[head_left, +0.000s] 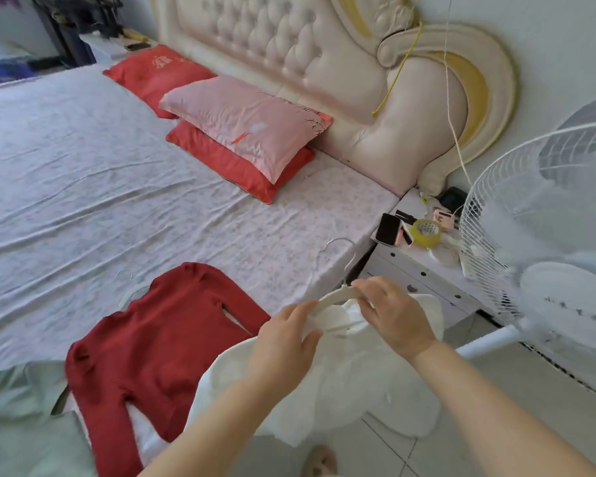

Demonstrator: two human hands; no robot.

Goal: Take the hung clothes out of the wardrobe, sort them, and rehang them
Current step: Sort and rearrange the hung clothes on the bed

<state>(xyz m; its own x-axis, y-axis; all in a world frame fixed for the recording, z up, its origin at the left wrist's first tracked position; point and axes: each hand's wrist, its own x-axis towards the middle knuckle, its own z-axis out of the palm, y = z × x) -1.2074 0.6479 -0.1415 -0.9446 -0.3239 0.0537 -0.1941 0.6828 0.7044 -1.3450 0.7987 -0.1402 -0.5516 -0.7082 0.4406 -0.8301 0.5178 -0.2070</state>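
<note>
Bed [100, 173]: lying ahead and to the left of the person, carrying the sorted pieces along its near edge.
Pale green garment [21, 425]: lying at the bed's near left corner, just beside the red one.
White garment [341, 390]: hanging down from both hands towards the person, over the bed's near right corner and the floor. It is touching the red sweater's right edge.
Red sweater [145, 339]: lying flat on the bed, neck pointing away, with a second hanger [131, 294] showing at its far left shoulder.
Left hand [283, 335]: gripping the white garment's left shoulder where the cloth is wrapping the hanger's end, with its fingers [307, 309] curled over the top and the thumb closing underneath.
Right hand [393, 315]: reaching in from the right, its fingers [369, 287] bent over the hanger's crown just below the hook and clamped on it.
White hanger [334, 299]: sitting between the two hands, its long axis running left to right and tilting up towards the right. Its hook [341, 249] is pointing up and away over the bed.
Deciding relation: the hands are sitting at either end of that axis. The right is the nearer one to the hook, and the left is holding the cloth.
Likely step: the person is working the garment's shoulder along the hanger. I cannot tell from this view whether it is coming off or going on.
Next move, as a judgement: the left hand would be sliding cloth along the axis while the right is steadying the crown.
</note>
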